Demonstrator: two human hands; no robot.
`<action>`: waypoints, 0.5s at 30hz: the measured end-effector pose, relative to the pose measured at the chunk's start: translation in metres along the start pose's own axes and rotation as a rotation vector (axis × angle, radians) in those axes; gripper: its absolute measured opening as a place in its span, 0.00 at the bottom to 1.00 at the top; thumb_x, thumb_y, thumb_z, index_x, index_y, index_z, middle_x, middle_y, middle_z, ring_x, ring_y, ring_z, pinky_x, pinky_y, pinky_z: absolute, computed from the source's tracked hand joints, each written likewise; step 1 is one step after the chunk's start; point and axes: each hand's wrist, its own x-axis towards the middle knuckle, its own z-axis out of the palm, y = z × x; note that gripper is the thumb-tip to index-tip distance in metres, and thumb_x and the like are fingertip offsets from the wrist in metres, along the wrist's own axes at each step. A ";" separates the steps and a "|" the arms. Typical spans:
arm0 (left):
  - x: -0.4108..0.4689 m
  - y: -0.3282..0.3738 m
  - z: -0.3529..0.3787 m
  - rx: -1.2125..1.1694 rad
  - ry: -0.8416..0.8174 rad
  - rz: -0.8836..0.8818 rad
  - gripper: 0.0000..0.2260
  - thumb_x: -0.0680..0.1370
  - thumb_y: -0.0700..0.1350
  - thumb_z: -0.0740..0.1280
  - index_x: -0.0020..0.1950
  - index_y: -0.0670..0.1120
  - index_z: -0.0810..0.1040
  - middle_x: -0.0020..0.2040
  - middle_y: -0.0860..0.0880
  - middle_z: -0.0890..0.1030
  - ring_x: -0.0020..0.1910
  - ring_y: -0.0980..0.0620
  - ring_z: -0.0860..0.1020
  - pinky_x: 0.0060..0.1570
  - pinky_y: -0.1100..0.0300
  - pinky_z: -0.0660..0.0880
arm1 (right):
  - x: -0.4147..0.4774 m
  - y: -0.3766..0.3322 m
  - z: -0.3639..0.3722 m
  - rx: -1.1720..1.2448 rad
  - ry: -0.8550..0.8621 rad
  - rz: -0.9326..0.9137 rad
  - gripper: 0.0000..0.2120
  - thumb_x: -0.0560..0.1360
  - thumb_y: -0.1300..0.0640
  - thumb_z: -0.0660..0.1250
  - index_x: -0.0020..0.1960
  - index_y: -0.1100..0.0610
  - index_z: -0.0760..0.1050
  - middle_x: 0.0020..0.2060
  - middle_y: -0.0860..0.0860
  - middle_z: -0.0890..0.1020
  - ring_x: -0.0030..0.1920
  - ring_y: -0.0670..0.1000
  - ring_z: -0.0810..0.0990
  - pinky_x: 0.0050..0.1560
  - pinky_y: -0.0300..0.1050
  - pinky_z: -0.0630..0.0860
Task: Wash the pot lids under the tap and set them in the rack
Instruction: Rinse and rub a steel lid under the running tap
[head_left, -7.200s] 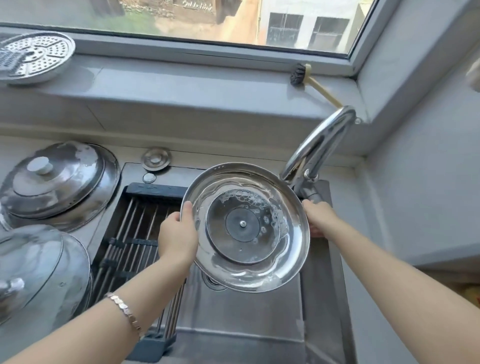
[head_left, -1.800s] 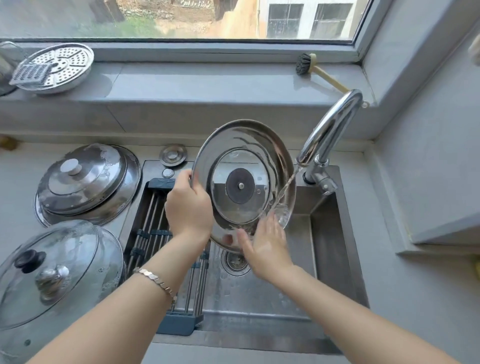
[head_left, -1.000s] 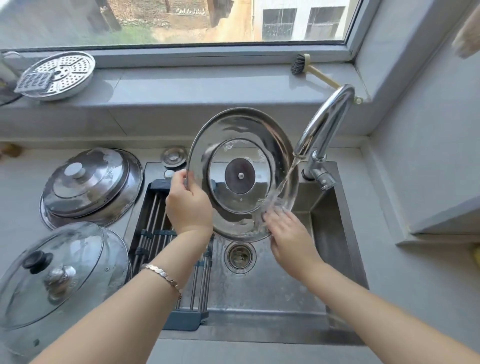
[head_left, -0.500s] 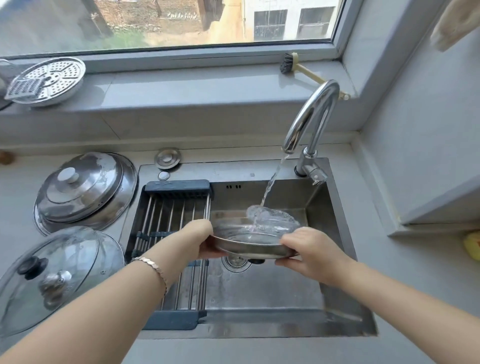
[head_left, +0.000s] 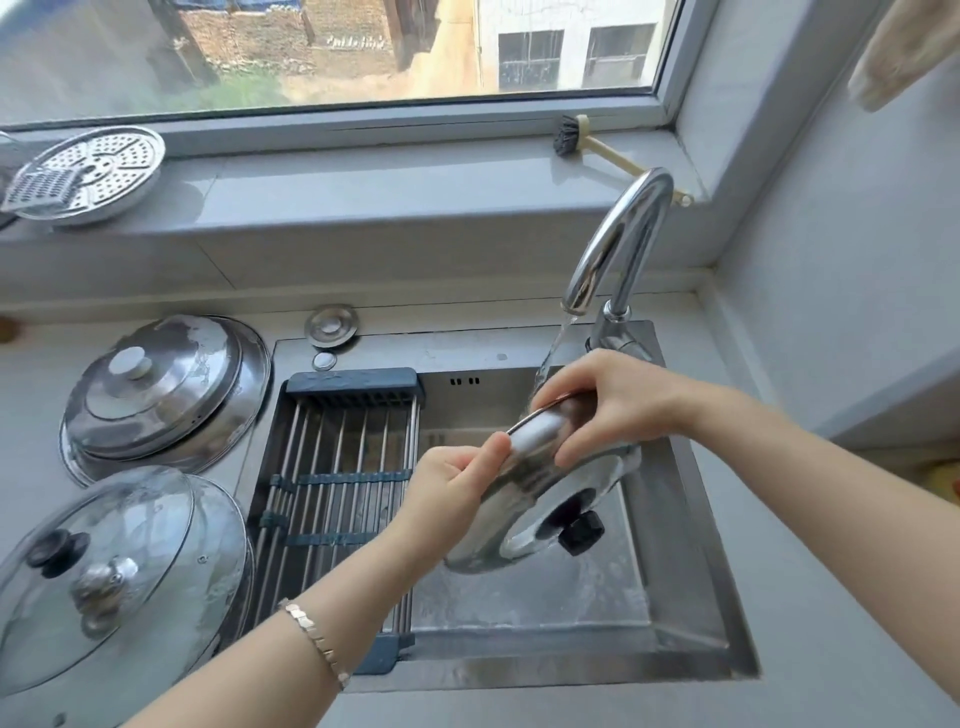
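The steel lid (head_left: 540, 488) is held at centre frame, over the right half of the sink (head_left: 691, 571). It is tilted steeply. Its black knob (head_left: 579, 530) points to the lower right, and its long axis runs from lower left to upper right. The left hand (head_left: 452, 483) pinches the rim's left edge with curled fingers. The right hand (head_left: 613, 400) curls over the upper rim, where the tap (head_left: 618, 244) pours its stream (head_left: 550, 348). The rack (head_left: 337, 467) spans the sink's left half. At the left of the frame, on the counter, are a steel cover (head_left: 166, 389) and a glass cover (head_left: 104, 571).
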 end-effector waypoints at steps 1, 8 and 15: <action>0.000 0.001 0.002 -0.025 0.045 -0.044 0.24 0.74 0.60 0.58 0.27 0.42 0.67 0.23 0.49 0.63 0.22 0.56 0.60 0.24 0.64 0.57 | 0.004 0.006 0.006 0.099 0.113 0.005 0.15 0.65 0.55 0.76 0.48 0.41 0.79 0.46 0.40 0.81 0.50 0.39 0.78 0.55 0.34 0.73; 0.021 0.008 0.021 -0.285 0.369 -0.356 0.27 0.79 0.60 0.56 0.34 0.37 0.74 0.33 0.42 0.75 0.34 0.47 0.73 0.37 0.57 0.69 | 0.048 -0.018 0.101 0.296 0.579 0.308 0.29 0.81 0.44 0.44 0.76 0.55 0.42 0.76 0.49 0.42 0.75 0.46 0.38 0.72 0.43 0.36; 0.018 0.008 0.014 -0.274 0.460 -0.269 0.23 0.79 0.58 0.56 0.34 0.41 0.69 0.28 0.46 0.66 0.31 0.49 0.65 0.34 0.56 0.63 | 0.069 -0.008 0.085 0.454 0.733 0.326 0.28 0.80 0.45 0.47 0.77 0.54 0.47 0.77 0.49 0.48 0.76 0.45 0.43 0.74 0.45 0.41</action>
